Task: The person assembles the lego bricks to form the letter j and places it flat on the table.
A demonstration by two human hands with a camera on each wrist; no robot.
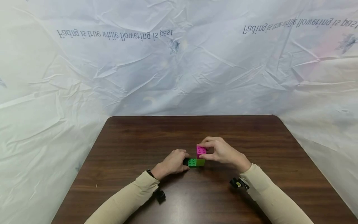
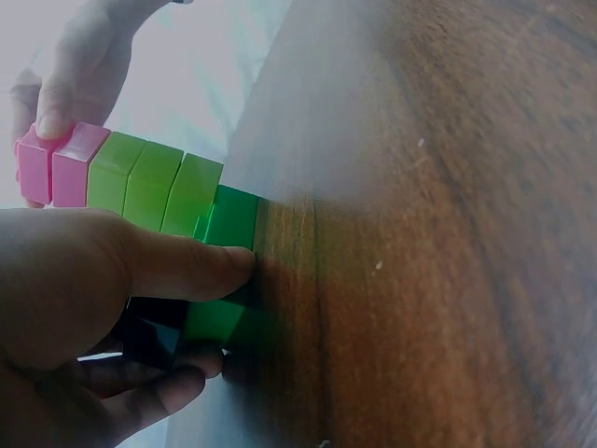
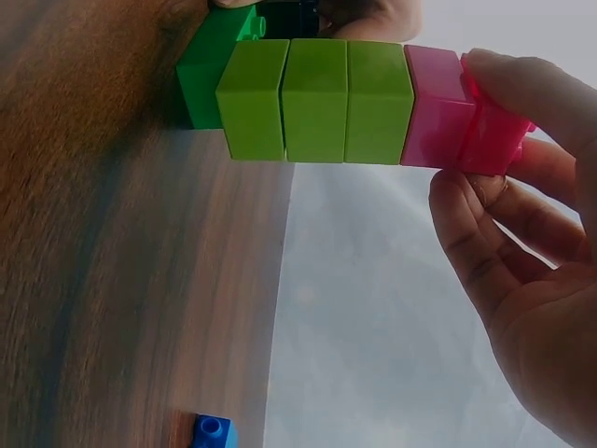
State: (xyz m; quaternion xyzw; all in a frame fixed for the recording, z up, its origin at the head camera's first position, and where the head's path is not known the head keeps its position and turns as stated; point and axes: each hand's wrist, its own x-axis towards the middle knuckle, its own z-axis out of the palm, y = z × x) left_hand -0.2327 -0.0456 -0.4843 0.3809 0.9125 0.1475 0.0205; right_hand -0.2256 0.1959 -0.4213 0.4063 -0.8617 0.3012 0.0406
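A stack of toy building bricks rises from the table: a green base [image 1: 192, 162], three lime bricks [image 3: 315, 101], then two pink bricks [image 1: 201, 150] on top. At the stack's foot, my left hand [image 1: 174, 161] grips the green base and a black brick [image 2: 152, 329], with the thumb along one side and fingers on the other. My right hand [image 1: 223, 151] pinches the uppermost pink brick between thumb and fingers; in the right wrist view a thin line shows between the two pink bricks. Part of the black brick is hidden by my left hand.
A blue brick [image 3: 213, 431] shows at the lower edge of the right wrist view. The brown wooden table [image 1: 134, 133] ends at a far edge with rounded corners. A pale printed sheet [image 1: 179, 68] hangs behind it and along both sides.
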